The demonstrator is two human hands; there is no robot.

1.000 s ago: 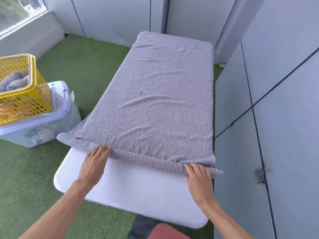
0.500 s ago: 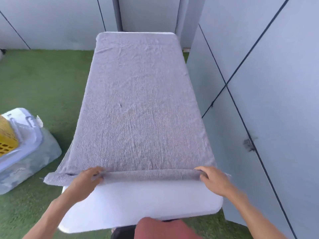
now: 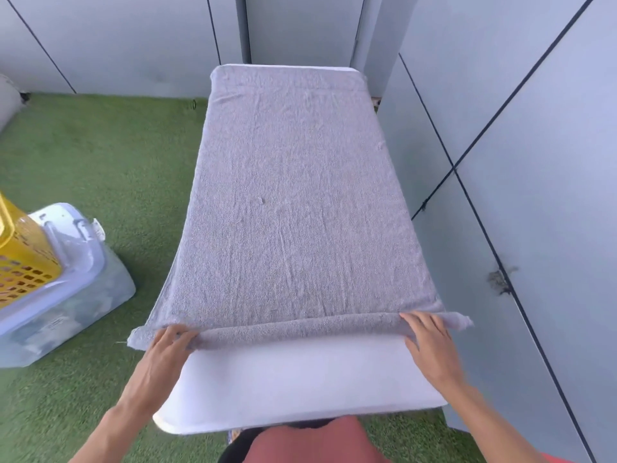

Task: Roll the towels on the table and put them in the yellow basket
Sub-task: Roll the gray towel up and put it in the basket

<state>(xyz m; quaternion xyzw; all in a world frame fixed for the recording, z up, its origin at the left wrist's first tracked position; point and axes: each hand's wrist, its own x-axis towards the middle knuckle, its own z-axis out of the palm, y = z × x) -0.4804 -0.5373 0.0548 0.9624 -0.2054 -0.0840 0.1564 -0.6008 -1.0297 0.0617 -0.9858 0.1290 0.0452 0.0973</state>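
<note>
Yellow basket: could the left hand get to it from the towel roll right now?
Probably yes. The yellow basket sits on a clear bin left of the table, with only open turf between it and the left hand, though that hand is busy on the towel.

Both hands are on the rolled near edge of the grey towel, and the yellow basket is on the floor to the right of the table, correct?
Not quite. The yellow basket is to the left of the table, sitting on a clear plastic bin, as the head view shows. The rest holds: the left hand and right hand are on the rolled near edge of the grey towel.
</note>
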